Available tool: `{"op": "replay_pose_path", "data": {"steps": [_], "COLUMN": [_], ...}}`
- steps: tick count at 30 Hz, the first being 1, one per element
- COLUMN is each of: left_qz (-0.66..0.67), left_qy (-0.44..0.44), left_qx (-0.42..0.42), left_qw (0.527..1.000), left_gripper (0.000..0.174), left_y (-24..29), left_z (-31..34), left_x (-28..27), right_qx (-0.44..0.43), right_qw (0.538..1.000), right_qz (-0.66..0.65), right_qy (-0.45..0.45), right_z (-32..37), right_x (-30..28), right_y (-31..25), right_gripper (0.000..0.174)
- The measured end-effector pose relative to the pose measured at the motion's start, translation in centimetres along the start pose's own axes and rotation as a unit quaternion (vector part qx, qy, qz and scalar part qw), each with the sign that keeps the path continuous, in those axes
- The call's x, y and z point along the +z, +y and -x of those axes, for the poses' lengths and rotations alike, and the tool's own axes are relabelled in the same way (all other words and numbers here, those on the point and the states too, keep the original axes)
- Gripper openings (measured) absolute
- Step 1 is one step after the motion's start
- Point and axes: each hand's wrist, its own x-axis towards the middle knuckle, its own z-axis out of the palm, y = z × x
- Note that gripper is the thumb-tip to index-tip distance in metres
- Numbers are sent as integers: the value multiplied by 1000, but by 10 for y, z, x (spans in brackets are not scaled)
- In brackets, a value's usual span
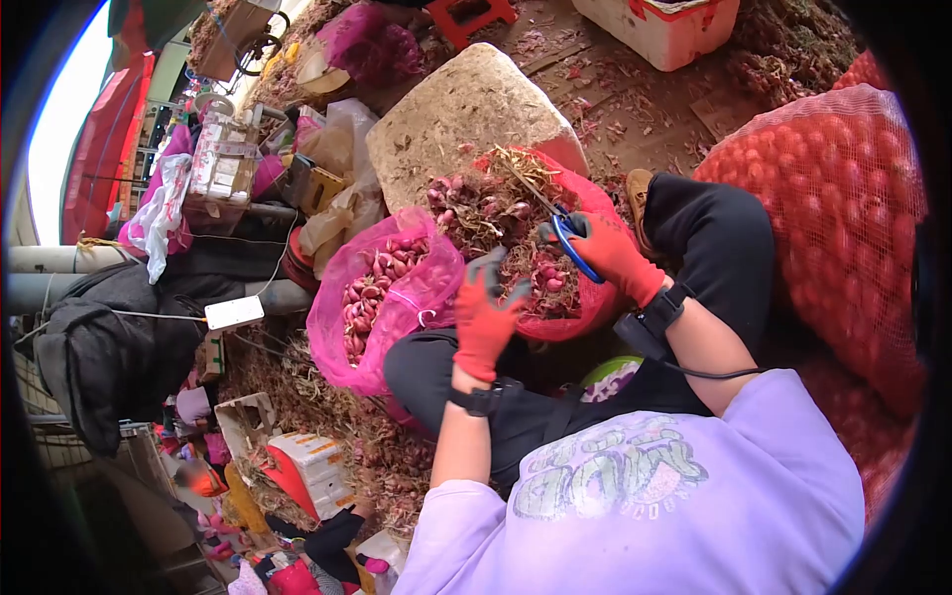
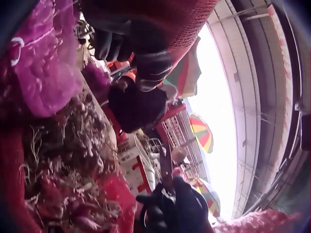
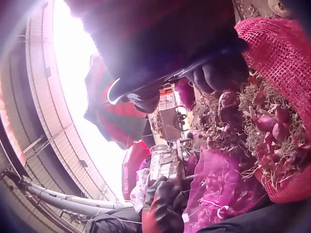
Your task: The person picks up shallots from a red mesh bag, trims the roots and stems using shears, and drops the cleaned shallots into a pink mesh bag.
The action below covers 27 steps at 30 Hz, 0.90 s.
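Note:
My right hand [image 1: 613, 256], in a red glove with dark fingers, grips blue-handled scissors [image 1: 573, 248]. Their blades [image 2: 165, 167] show in the left wrist view, pointing up and away from the fingers. Below lies a red mesh bag [image 1: 587, 190] of shallots with dry roots and stalks [image 1: 486, 213]. My left hand [image 1: 486, 319], gloved alike, hovers between that bag and a pink mesh bag [image 1: 332, 327]. Its fingers are spread and loosely bent, with nothing visible between them. Trimmed shallots [image 1: 372, 288] fill the pink bag, which leans by my left knee.
A dirty foam box [image 1: 466, 109] stands just beyond the bags. At my right bulges a large red net sack [image 1: 823, 188] of shallots. A green-rimmed bowl [image 1: 607, 370] sits between my legs. Dark cloth [image 1: 109, 337] hangs over rails on the left. Dry peelings litter the floor.

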Motion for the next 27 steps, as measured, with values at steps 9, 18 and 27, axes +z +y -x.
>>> {"op": "replay_pose_path", "data": {"steps": [9,18,27], "left_qz": [284,434,526], "left_qy": [19,-3,-3], "left_qx": [-236,-275,-275], "left_qw": [929,858,805], "left_gripper": [12,28,34], "left_y": [-65,-38,11], "left_z": [9,33,30], "left_x": [69,25,11], "right_qx": [-2,-145,70], "right_qw": [999,989,961], "right_qz": [-38,-15,-211], "right_qy": [24,-21,-166], "right_z": [0,13,30], "right_x": [-9,33,34], "right_y": [-2,-2,-2], "right_gripper": [39,30,19]}}
